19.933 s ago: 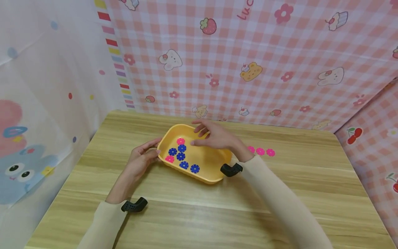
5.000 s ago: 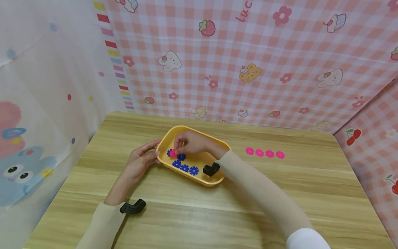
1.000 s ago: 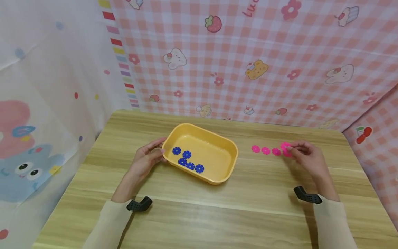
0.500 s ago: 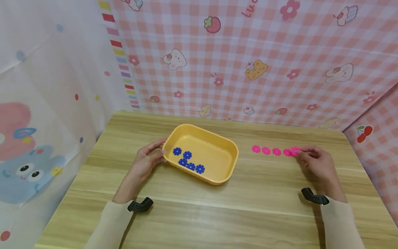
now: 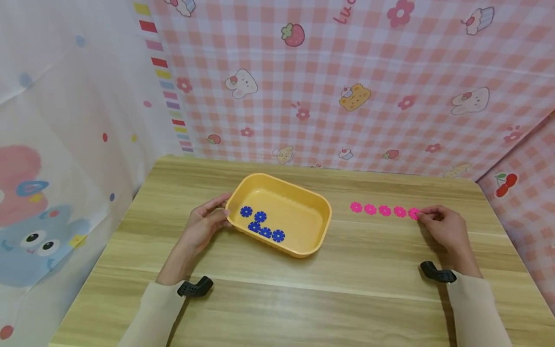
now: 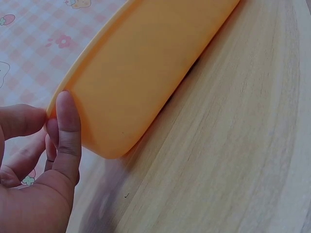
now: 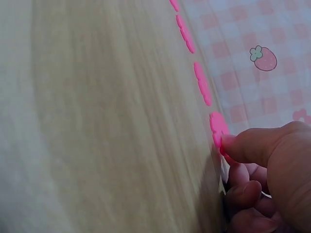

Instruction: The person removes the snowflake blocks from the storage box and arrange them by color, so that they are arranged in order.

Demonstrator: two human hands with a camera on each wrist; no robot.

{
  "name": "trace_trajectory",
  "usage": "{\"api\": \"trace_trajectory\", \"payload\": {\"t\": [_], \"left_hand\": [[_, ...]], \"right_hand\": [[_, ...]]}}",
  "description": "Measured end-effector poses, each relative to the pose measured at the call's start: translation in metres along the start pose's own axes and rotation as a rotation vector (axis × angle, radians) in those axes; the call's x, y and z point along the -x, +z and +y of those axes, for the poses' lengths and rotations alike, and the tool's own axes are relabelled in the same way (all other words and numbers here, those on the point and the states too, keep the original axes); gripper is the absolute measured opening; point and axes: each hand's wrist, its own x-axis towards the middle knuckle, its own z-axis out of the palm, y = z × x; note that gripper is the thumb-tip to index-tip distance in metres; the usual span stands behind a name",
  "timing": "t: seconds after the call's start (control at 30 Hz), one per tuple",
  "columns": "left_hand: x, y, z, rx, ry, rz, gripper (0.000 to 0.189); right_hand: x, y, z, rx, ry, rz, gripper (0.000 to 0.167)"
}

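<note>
My left hand [image 5: 200, 226] pinches the left end of a yellow plastic tray [image 5: 299, 205], thumb on the outer wall [image 6: 126, 97] and fingers at the rim. Several blue flower-shaped discs [image 5: 278, 235] lie flat inside, toward the tray's near left side. Over to the right, my right hand [image 5: 448, 231] pinches a pink flower-shaped disc [image 5: 414, 213] between thumb and finger, low at the tabletop. That disc [image 7: 219, 127] forms the right end of a straight row of pink discs [image 5: 385, 210]. Its right edge is hidden under the thumb.
The wood-grain table [image 5: 303, 299] ends at the back against a pink checked cloth [image 5: 321, 130]. A white printed cloth [image 5: 86, 193] hangs on the left, and another checked cloth [image 5: 529, 202] on the right. Black wrist cameras [image 5: 195, 287] sit on both sleeves.
Pink discs from the tray now lie in the row on the table; only blue ones show inside. Lately the right hand set a pink disc down at the row's right end. The left hand kept its hold.
</note>
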Motion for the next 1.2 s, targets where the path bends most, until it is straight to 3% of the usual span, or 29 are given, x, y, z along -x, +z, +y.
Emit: {"api": "trace_trajectory", "payload": {"t": [0.4, 0.6, 0.8, 1.2], "left_hand": [[0.0, 0.001, 0.001, -0.008, -0.008, 0.004, 0.055], [-0.001, 0.0, -0.001, 0.001, -0.002, -0.003, 0.056], [0.0, 0.0, 0.0, 0.0, -0.01, -0.004, 0.055], [0.001, -0.001, -0.001, -0.007, -0.009, -0.004, 0.054]], "right_hand": [[-0.001, 0.001, -0.005, 0.004, 0.054, 0.007, 0.04], [0.0, -0.002, -0.006, -0.106, 0.095, -0.028, 0.05], [0.001, -0.008, -0.01, -0.227, 0.024, -0.078, 0.053], [0.01, -0.02, -0.043, -0.203, -0.1, -0.137, 0.059]]}}
